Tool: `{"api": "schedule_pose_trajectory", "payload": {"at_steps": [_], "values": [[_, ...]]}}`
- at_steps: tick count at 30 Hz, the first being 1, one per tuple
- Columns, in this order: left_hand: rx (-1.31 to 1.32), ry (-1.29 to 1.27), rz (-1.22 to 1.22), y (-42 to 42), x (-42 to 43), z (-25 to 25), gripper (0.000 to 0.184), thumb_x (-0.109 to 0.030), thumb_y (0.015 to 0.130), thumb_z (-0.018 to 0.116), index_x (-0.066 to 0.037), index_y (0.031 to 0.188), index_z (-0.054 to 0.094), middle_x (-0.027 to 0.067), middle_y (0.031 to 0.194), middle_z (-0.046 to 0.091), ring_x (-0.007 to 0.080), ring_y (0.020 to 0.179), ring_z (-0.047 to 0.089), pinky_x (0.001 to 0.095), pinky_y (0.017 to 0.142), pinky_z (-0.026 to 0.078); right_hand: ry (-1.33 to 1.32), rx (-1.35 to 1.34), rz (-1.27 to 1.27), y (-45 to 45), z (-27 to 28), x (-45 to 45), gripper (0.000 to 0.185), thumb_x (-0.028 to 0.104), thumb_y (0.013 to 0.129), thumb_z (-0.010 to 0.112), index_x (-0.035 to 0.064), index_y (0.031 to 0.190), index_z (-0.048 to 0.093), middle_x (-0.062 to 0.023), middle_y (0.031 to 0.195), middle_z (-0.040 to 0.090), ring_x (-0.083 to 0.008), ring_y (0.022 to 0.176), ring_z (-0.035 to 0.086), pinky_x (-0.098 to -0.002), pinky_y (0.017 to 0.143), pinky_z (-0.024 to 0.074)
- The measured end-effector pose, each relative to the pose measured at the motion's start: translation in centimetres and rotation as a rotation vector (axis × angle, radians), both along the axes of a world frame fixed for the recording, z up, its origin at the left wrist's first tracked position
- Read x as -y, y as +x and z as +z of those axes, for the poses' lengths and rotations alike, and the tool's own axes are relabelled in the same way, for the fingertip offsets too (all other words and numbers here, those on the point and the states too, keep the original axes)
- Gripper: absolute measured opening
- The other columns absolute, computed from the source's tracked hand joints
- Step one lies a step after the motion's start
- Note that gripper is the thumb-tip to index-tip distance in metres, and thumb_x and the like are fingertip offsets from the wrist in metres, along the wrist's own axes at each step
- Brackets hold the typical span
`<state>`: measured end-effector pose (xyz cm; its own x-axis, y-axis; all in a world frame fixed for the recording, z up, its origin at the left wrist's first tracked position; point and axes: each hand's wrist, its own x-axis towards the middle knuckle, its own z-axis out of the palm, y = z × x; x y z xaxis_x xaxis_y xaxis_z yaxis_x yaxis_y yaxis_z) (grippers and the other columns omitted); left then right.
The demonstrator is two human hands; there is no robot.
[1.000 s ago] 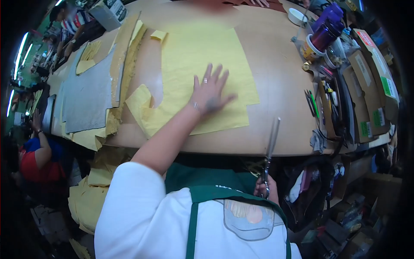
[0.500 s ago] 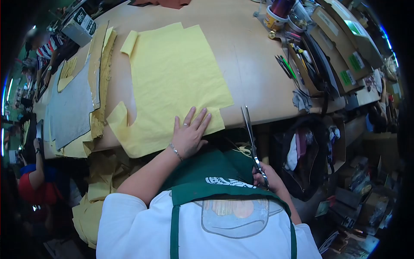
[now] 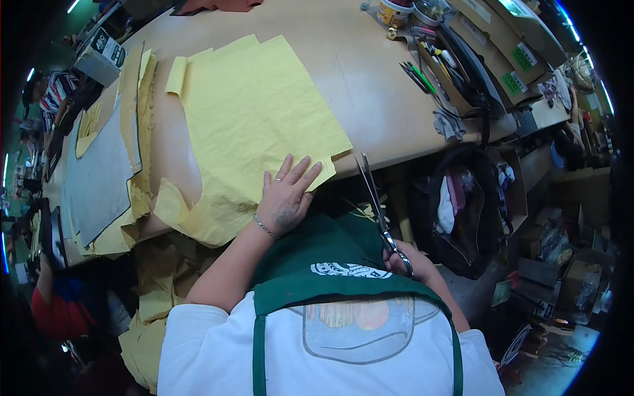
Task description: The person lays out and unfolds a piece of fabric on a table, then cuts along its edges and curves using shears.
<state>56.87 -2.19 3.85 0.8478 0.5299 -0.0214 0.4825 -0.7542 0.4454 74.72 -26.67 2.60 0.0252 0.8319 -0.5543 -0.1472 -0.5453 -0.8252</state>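
scissors (image 3: 378,214) in right hand (image 3: 417,259), left hand (image 3: 284,201) on yellow sheet (image 3: 251,125)

yellow sheet lay at front edge of table (image 3: 350,86); left hand flat, fingers slightly spread. right fingers curled round scissors handles, just off table front. table right: box (image 3: 457,98) held pens (image 3: 449,59). below table: black bag (image 3: 424,212) held white item (image 3: 446,208), pink item (image 3: 457,187).

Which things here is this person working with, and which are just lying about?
In the job:
yellow sheet, under the left hand
scissors, in the right hand

Apparently just lying about:
grey sheet
green pen
grey rag
black bag
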Motion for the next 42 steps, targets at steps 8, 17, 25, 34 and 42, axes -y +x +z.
{"api": "schedule_pose_trajectory", "payload": {"at_steps": [8,17,25,34,42], "values": [[-0.066,0.056,-0.044,-0.9,0.9,-0.4,0.056,-0.013,0.075,0.050,-0.024,0.128,0.037,0.0046,0.135,0.030,0.0331,0.127,0.021,0.0646,0.089,0.022,-0.041,0.056,0.018,-0.1,0.6,-3.4,0.064,0.067,0.066,0.053,0.0047,0.080,0.047,-0.0015,0.061,0.050,-0.0094,0.051,0.053,-0.0225,0.048,0.0431],[-0.068,0.068,-0.059,-1.3,1.8,-0.7,0.061,-0.010,0.071,0.050,-0.024,0.129,0.035,0.0037,0.137,0.028,0.0317,0.129,0.017,0.0651,0.090,0.019,-0.045,0.076,-0.021,-0.2,1.0,-5.6,0.068,0.070,0.062,0.052,0.0041,0.077,0.047,0.0000,0.058,0.046,-0.0093,0.050,0.051,-0.0224,0.046,0.0427],[-0.063,0.043,-0.057,-1.4,1.8,-0.5,0.060,-0.009,0.071,0.049,-0.024,0.128,0.036,0.0040,0.137,0.027,0.0322,0.129,0.017,0.0656,0.091,0.017,-0.050,0.104,-0.038,-0.1,0.7,-5.4,0.067,0.069,0.063,0.054,0.0042,0.077,0.048,0.0007,0.059,0.046,-0.0078,0.048,0.050,-0.0215,0.044,0.0413],[-0.070,0.039,-0.047,-1.3,1.8,-0.5,0.060,-0.008,0.071,0.049,-0.024,0.128,0.037,0.0043,0.137,0.027,0.0326,0.129,0.017,0.0658,0.092,0.015,-0.062,0.146,-0.034,-0.3,0.4,-5.0,0.067,0.068,0.061,0.056,0.0032,0.078,0.050,0.0003,0.059,0.048,-0.0076,0.046,0.050,-0.0210,0.043,0.0409],[-0.070,0.019,-0.044,-1.3,1.8,-0.5,0.060,-0.009,0.071,0.049,-0.023,0.128,0.037,0.0044,0.137,0.027,0.0324,0.129,0.016,0.0654,0.093,0.014,-0.085,0.153,-0.075,-0.7,0.8,-4.6,0.064,0.064,0.063,0.059,0.0019,0.077,0.052,0.0005,0.057,0.049,-0.0079,0.044,0.050,-0.0212,0.041,0.0408]]}}
